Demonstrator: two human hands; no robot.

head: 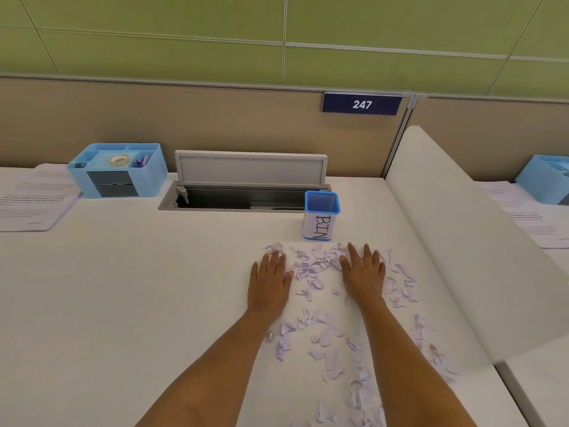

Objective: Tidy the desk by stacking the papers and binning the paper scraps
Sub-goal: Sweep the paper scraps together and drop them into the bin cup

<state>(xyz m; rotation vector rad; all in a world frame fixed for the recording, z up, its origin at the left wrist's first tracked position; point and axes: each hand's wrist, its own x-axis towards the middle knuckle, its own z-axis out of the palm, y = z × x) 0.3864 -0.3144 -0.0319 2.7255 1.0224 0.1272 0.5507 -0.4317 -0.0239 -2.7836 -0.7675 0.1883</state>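
Several torn white paper scraps [311, 269] lie scattered over the right part of the white desk [123, 303], from near the bin down to the front edge. My left hand [269, 282] lies flat with straight fingers on the left side of the far scraps. My right hand [365, 272] lies flat on the right side of them, fingers spread. Just beyond the hands stands a small blue mesh cup labelled "BIN" [321, 215], upright. A stack of printed papers [34, 198] rests at the far left of the desk.
A blue desk organiser [118, 169] with tape stands at the back left, next to the papers. An open cable hatch [243, 197] sits in the desk behind the bin. A white divider [462, 235] bounds the right side; another desk with papers lies beyond it.
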